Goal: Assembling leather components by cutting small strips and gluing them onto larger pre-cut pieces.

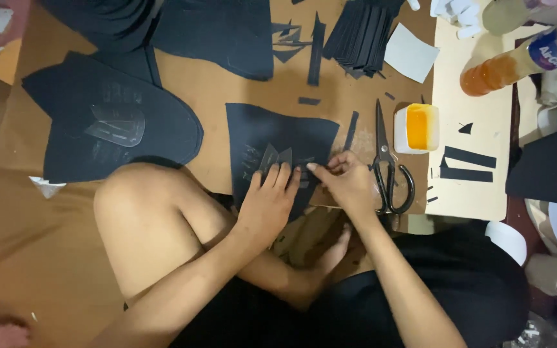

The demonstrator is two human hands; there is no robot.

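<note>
Tracing step, by the look of it: a clear plastic template (274, 156) lies on a dark sheet (272, 138) on the brown work board (227, 84), right in front of the person's bent knee

Left hand (267, 205) lies flat, fingers together, pressing down on the template and sheet w/ fingertips on the template's lower edge. Right hand (346, 183) is just beside it, thumb and forefinger pinched at the template's right side, prob. around a thin marker or pen, but it's too small to tell what. Faint pale marks already show on the sheet left of the template

Scissors (389, 164) lie touching-close to the right hand, blades pointing away, handles near the wrist. A small tub of yellow glue (417, 127) sits just beyond them. Another template (117, 124) rests on a bigger dark piece (120, 122) well off to the left; a stack of cut strips (359, 35) is at the top

Next move, judging from this: keep the left hand's weight steady so the template doesn't slip while the right runs along its edge; the sheet looks soft, so light even pressure matters
</note>
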